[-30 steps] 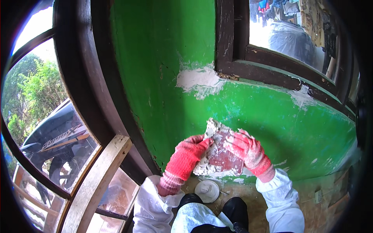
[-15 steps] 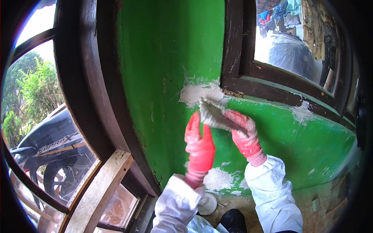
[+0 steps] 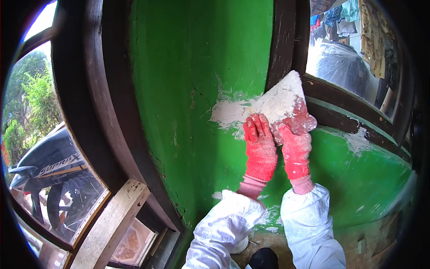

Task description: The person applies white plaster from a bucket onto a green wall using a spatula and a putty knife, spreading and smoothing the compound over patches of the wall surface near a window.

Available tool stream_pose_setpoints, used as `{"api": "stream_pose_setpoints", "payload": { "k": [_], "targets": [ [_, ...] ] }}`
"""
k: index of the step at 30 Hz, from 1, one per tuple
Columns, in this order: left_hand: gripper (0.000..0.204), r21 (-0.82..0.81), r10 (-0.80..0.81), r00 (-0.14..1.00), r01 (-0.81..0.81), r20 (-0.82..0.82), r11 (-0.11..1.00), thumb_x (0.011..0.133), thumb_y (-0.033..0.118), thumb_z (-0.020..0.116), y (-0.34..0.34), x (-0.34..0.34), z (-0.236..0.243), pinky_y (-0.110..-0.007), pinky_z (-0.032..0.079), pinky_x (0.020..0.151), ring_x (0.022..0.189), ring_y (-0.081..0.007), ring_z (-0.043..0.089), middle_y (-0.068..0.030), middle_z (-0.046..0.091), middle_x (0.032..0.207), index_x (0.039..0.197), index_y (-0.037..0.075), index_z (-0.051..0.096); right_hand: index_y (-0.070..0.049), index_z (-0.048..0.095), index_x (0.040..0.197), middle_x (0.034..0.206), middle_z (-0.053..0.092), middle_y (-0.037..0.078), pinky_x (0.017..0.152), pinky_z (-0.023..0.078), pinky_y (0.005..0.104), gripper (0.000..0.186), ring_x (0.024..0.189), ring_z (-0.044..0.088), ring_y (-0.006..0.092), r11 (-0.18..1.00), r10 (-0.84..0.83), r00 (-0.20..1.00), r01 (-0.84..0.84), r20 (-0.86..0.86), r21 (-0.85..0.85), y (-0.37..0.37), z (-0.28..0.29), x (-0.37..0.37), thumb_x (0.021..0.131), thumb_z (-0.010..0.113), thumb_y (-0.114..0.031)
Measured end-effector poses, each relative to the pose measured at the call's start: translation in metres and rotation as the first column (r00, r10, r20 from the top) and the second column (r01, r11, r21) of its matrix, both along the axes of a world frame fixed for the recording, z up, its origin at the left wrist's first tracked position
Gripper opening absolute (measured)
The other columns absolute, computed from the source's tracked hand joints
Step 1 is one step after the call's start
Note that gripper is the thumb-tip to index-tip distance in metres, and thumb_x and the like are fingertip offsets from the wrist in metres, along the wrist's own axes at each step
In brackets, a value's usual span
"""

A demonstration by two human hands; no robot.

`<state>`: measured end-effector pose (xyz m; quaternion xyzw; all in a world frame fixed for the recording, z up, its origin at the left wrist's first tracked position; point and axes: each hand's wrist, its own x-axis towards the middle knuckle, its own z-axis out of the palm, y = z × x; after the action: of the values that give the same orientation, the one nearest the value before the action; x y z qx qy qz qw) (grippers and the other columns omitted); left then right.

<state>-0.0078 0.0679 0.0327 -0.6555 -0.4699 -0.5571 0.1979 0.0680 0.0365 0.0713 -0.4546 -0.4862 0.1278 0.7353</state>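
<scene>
My right hand [image 3: 296,154], in a red glove, grips the lower part of a flat triangular putty spreader [image 3: 281,102]. White putty covers much of its upturned face, with a reddish bare patch near my thumb. My left hand [image 3: 261,154], gloved alike, is beside the spreader's left edge with its fingers bent together. What those fingers hold, if anything, I cannot make out. Just beyond them, a white putty patch [image 3: 227,112] lies on the green wall [image 3: 206,166], under the corner of the dark window frame [image 3: 280,49].
More putty marks the wall below the window sill [image 3: 358,141]. A wooden beam [image 3: 109,224] slants across the lower left, beside glazed panes with a motorcycle [image 3: 58,175] beyond. Below my forearms are a dark shoe [image 3: 266,258] and a partly hidden round white container [image 3: 240,245].
The spreader has risen to the right and turned from nearly edge-on to show its putty-covered face. My left hand has moved right, beside it, and its spread fingers have drawn together.
</scene>
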Motion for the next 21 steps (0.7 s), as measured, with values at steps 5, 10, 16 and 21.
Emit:
{"api": "stream_pose_setpoints", "payload": {
  "k": [5,10,16,21],
  "targets": [
    [0.062,0.023,-0.081,0.997,0.081,-0.016,0.996,0.073,0.006,0.049,-0.001,0.004,0.001,-0.048,0.021,0.106,0.123,-0.0407,0.031,-0.0268,0.034,0.132,0.13,-0.01,0.029,0.001,0.066,0.091,0.085,0.068,0.009,0.069,0.048,0.0311,0.022,0.076,0.063,0.0163,0.996,-0.083,0.996,0.084,0.036,-0.025,-0.005,0.002,0.005,0.075,0.067,-0.014],
    [0.059,0.064,-0.171,0.981,0.177,-0.087,0.982,0.072,0.003,0.048,-0.007,0.02,0.009,-0.046,0.024,0.105,0.123,-0.0392,0.032,-0.0257,0.035,0.132,0.128,-0.008,0.033,0.0,0.065,0.091,0.08,0.066,0.006,0.06,0.048,0.0285,0.019,0.067,0.061,0.0145,0.982,-0.134,0.991,0.131,0.014,0.133,-0.008,-0.003,0.028,0.076,0.066,-0.012],
    [0.066,0.073,-0.196,0.979,0.2,-0.048,0.977,0.069,0.003,0.052,-0.022,0.009,0.008,-0.045,0.023,0.106,0.125,-0.0366,0.032,-0.0251,0.032,0.135,0.131,-0.005,0.032,-0.005,0.06,0.087,0.073,0.057,-0.001,0.035,0.03,0.0217,0.012,0.045,0.045,0.0062,0.991,0.127,0.954,-0.13,-0.273,0.007,-0.034,-0.002,0.023,0.077,0.065,-0.009],
    [0.068,0.039,-0.068,0.994,0.064,0.086,0.997,0.071,0.008,0.057,-0.019,-0.021,0.008,-0.046,0.024,0.104,0.124,-0.0422,0.031,-0.0251,0.03,0.137,0.133,-0.003,0.03,0.0,0.059,0.102,0.091,0.062,0.003,0.062,0.045,0.0235,0.028,0.072,0.056,0.0106,0.961,0.274,0.923,-0.254,-0.269,0.108,-0.008,-0.015,-0.007,0.074,0.064,0.003]
  ]
}}
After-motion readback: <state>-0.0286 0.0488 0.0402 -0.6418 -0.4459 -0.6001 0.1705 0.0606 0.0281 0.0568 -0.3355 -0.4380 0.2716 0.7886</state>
